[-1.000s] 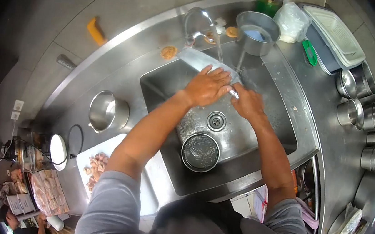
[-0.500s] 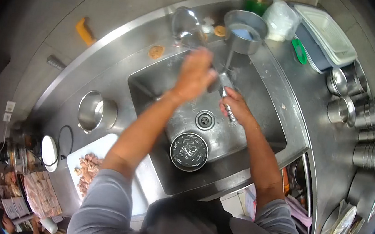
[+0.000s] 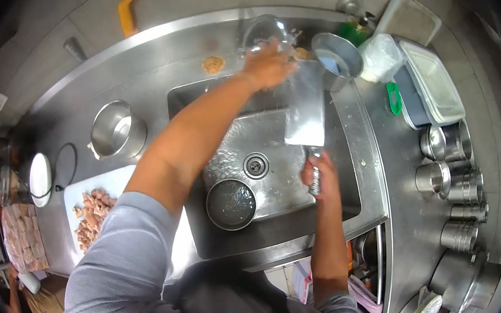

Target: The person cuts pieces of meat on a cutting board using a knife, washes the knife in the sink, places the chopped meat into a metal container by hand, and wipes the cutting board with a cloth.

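My right hand [image 3: 322, 175] is closed round the handle of a cleaver [image 3: 307, 110]. Its broad, wet blade points away from me over the right part of the sink [image 3: 283, 190]. My left hand [image 3: 269, 67] reaches over the sink's far rim, beside a clear bowl [image 3: 263, 31] and left of the blade's far end. Blur smears its fingers, so I cannot tell if they hold anything. Below the drain, a round metal pot [image 3: 231, 204] with water in it stands in the sink.
A grey pot [image 3: 337, 58], a green soap bottle [image 3: 354, 30] and a white plastic bag [image 3: 380, 57] stand behind the sink. On the left are an empty metal pot [image 3: 119, 130] and a white board [image 3: 122, 183] with cut meat [image 3: 97, 210]. Several metal containers [image 3: 464, 185] line the right counter.
The cleaver has turned so its broad face shows, and my right hand has come nearer to me. My left hand has moved slightly right along the far rim. The whole view has shifted.
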Action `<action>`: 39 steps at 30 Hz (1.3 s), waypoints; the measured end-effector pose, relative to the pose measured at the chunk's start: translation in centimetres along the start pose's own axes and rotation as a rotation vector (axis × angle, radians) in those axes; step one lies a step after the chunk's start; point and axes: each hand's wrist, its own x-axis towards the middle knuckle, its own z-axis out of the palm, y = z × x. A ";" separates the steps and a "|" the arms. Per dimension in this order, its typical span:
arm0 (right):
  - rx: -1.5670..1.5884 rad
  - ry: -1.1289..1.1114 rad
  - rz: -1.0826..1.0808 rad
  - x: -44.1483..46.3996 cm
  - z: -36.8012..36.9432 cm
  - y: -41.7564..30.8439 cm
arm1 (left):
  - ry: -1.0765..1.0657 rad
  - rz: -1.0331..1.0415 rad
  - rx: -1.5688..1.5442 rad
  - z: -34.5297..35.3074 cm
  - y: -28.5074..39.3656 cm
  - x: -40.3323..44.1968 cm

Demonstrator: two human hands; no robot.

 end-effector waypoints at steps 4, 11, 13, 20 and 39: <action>-0.718 0.256 -0.054 -4.5 -0.3 -7.2 | -0.115 -0.147 -1.172 3.3 1.1 2.1; -1.748 0.143 -0.373 -8.1 9.3 -24.9 | -0.147 -0.221 -0.748 4.9 3.2 -8.9; -2.036 0.118 -0.401 -7.1 18.9 -27.8 | -0.144 -0.180 -0.626 6.8 4.2 -14.4; -2.658 -0.230 -0.942 2.5 44.7 -26.2 | -0.169 0.012 -0.603 -0.2 5.4 -30.5; -2.764 -0.374 -1.422 24.0 66.2 -2.8 | 0.606 -0.564 -0.541 -18.8 -8.8 -60.4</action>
